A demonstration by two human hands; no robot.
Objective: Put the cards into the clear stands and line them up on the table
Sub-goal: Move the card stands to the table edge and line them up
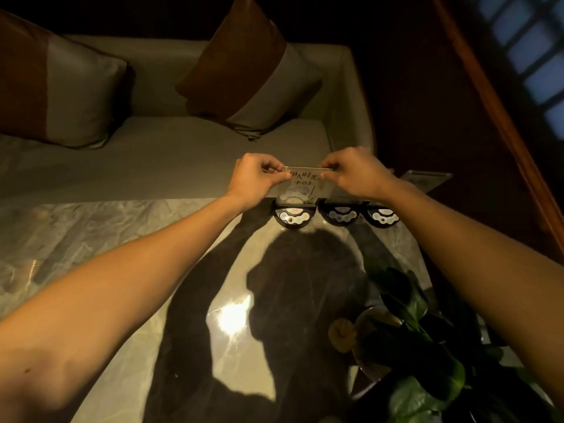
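Nearest the camera, at the lower right, a leafy green plant [421, 361] stands on a glossy marble table [91, 239], and the person's shadow falls across the shining top. Two bare forearms reach forward over it to the far edge. There the left hand [253, 178] and right hand [355, 175] are both closed in a pinch on the top corners of a clear stand [297, 190], which stands upright in a dark rounded base [294, 217]. A card [303, 180] with dark printed characters shows through the clear panel; whether it is fully seated cannot be told. Just to the right sit two more rounded bases [340, 215] in a row along the edge, with another clear stand [427, 180] behind them, partly hidden by the right wrist. To do this step well, the card should probably be eased straight down with even pressure from both sides, keeping the panel upright and its base level with its neighbours. Beyond the table is a grey sofa [183, 157] with two brown and grey cushions [250, 71].
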